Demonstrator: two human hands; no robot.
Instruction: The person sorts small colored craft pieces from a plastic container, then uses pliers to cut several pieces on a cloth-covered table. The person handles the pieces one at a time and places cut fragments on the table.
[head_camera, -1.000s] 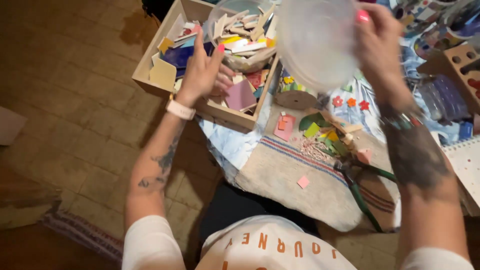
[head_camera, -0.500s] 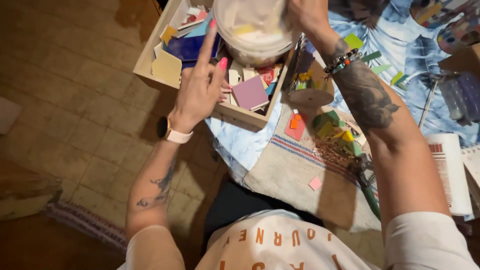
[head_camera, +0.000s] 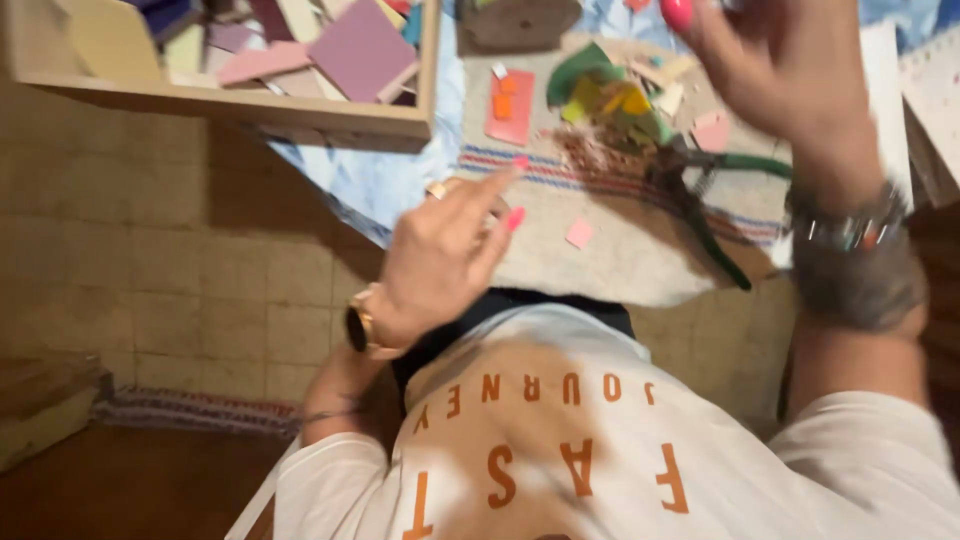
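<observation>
My left hand (head_camera: 440, 255) hovers over the near edge of a beige striped cloth (head_camera: 620, 240), fingers loosely curled, index finger pointing out, holding nothing. My right hand (head_camera: 785, 70) is raised at the upper right, blurred, fingers spread and empty, with bracelets on the wrist. Between the hands lie green-handled nippers (head_camera: 710, 215) beside a heap of small coloured tile chips (head_camera: 610, 100). A pink chip (head_camera: 579, 234) lies alone on the cloth.
A wooden box (head_camera: 250, 105) of coloured tiles sits at the upper left on a blue patterned cloth (head_camera: 370, 180). An orange-red tile (head_camera: 512, 105) lies near the chips. Beige floor tiles and a striped rug (head_camera: 180, 412) are on the left.
The translucent bowl that my right hand held over the box is gone from view. My left hand has left the box and pulled back toward me. The view has dropped closer to the cloth.
</observation>
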